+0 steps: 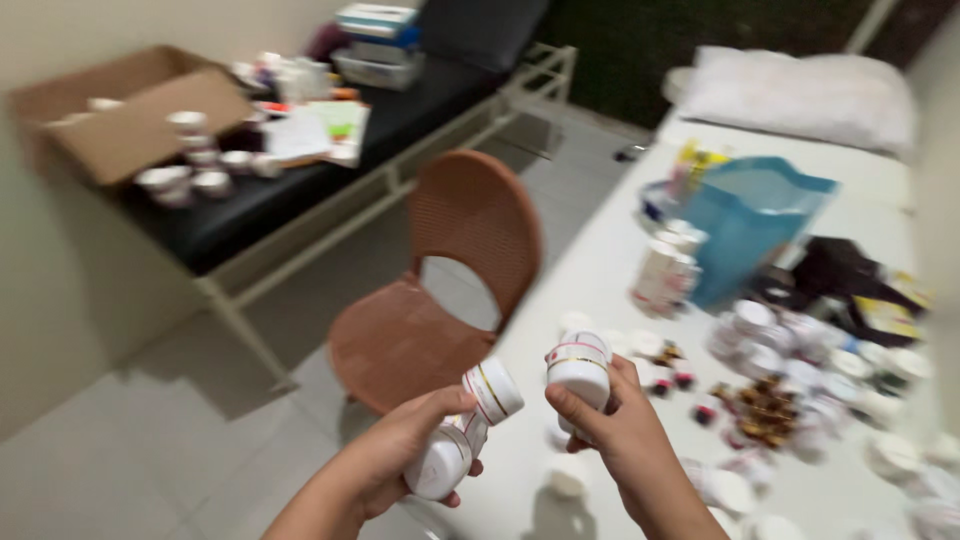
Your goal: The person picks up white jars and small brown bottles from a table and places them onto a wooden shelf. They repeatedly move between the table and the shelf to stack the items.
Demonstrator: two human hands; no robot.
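The left hand [400,455] grasps two white jars [462,430]; the right hand [615,425] grips another jar [578,368]. Beyond the right hand, blurred containers [790,350] crowd the white table [600,260].

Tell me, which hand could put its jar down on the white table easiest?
Probably the right hand: it holds its white jar above the white table; the left hand is off its edge.

Two bare forearms, left hand [400,455] and right hand [612,425], no sleeves, rings or watch.
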